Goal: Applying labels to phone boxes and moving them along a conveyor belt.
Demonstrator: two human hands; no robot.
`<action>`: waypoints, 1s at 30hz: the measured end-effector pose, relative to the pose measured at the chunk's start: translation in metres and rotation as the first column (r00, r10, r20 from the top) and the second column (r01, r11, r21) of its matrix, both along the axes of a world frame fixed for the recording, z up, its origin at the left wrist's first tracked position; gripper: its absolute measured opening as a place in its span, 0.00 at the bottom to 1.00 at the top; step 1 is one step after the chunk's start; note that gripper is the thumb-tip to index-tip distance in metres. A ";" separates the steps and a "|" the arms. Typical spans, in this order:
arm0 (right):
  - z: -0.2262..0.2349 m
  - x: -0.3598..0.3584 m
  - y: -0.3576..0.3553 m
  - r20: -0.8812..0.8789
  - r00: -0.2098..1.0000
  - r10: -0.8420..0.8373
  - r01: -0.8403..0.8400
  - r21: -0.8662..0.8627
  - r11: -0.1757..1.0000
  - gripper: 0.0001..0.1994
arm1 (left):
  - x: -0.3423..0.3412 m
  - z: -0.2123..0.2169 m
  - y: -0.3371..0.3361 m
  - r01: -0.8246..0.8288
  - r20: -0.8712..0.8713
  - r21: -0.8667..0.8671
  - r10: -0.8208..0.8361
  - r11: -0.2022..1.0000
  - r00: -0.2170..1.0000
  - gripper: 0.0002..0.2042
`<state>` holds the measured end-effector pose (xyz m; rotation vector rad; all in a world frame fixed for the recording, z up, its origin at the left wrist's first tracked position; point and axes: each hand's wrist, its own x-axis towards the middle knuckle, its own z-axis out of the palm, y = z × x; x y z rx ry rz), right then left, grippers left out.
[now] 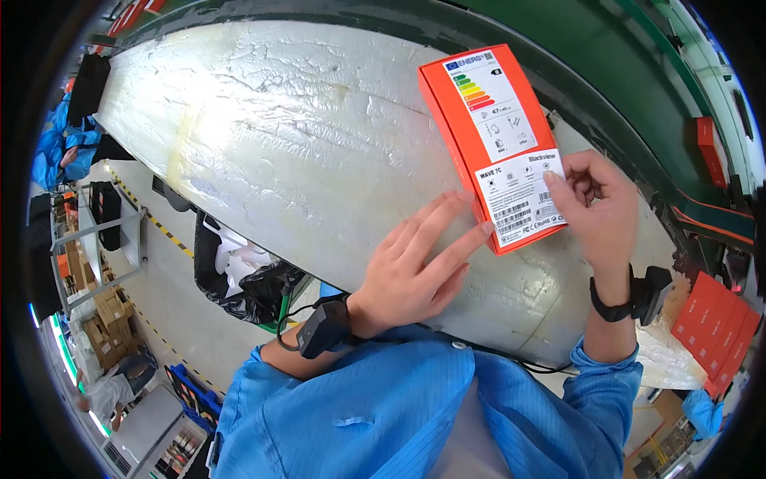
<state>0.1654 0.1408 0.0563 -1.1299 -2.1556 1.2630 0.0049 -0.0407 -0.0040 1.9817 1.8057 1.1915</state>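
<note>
A slim orange-red box [448, 128] lies slightly tilted on the shiny covered table [319, 160], its labelled face up. An energy label [504, 128] with coloured bars covers its far part, and a white printed label [523, 203] covers the near part. My right hand [602, 209] grips the box's right edge, thumb on the white label and the other fingers curled, partly out of sight. With fingers stretched out, my left hand [411, 267] touches the near left edge by its fingertips. Both wrists wear black strapped devices.
A lined bin [259, 291] with a black bag and white scraps stands beyond the table's left edge. A green rail and surface [638, 112] run behind, bearing a red box [708, 152]. Red boxes [716, 327] stack at right. A person in blue [60, 152] is far left.
</note>
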 end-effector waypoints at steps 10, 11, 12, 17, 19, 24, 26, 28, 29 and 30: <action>0.012 0.002 -0.035 0.334 0.929 0.157 -0.354 0.685 0.636 0.34 | -0.003 0.018 0.021 0.004 -0.264 -0.033 -0.012 0.999 0.964 0.27; 0.010 0.003 -0.048 0.336 0.844 0.417 -0.535 0.497 0.683 0.35 | -0.001 0.020 0.024 -0.007 -0.284 -0.044 -0.005 0.999 0.959 0.27; 0.004 0.005 -0.039 0.326 0.866 0.378 -0.499 0.527 0.688 0.35 | -0.005 0.020 0.023 0.027 -0.307 -0.018 -0.031 0.999 0.951 0.27; -0.058 0.072 0.051 -0.262 0.965 0.026 0.020 0.171 0.985 0.28 | -0.017 0.019 0.051 0.046 -0.376 -0.040 -0.057 0.998 0.925 0.31; -0.066 0.085 0.073 -0.443 0.856 -0.266 0.357 0.136 0.924 0.20 | -0.019 0.020 0.086 -0.007 -0.359 -0.073 -0.020 0.997 0.933 0.33; -0.069 0.095 0.099 -0.620 0.660 -0.425 0.498 -0.064 0.865 0.13 | -0.003 0.019 0.223 -0.119 -0.392 0.099 0.148 0.988 0.908 0.35; -0.076 0.098 0.104 -0.630 0.635 -0.447 0.534 -0.061 0.843 0.10 | 0.009 0.016 0.287 -0.226 -0.291 0.317 0.321 0.921 0.901 0.30; -0.083 0.095 0.106 -0.654 0.595 -0.467 0.562 -0.077 0.824 0.08 | 0.009 0.005 0.343 -0.284 -0.104 0.436 0.361 0.854 0.927 0.22; -0.080 0.092 0.104 -0.702 0.559 -0.440 0.545 -0.089 0.834 0.08 | 0.009 0.004 0.359 -0.269 -0.160 0.431 0.367 0.861 0.916 0.16; -0.076 0.092 0.103 -0.653 0.612 -0.445 0.564 -0.034 0.825 0.08 | 0.008 0.000 0.377 -0.267 -0.154 0.443 0.366 0.856 0.918 0.16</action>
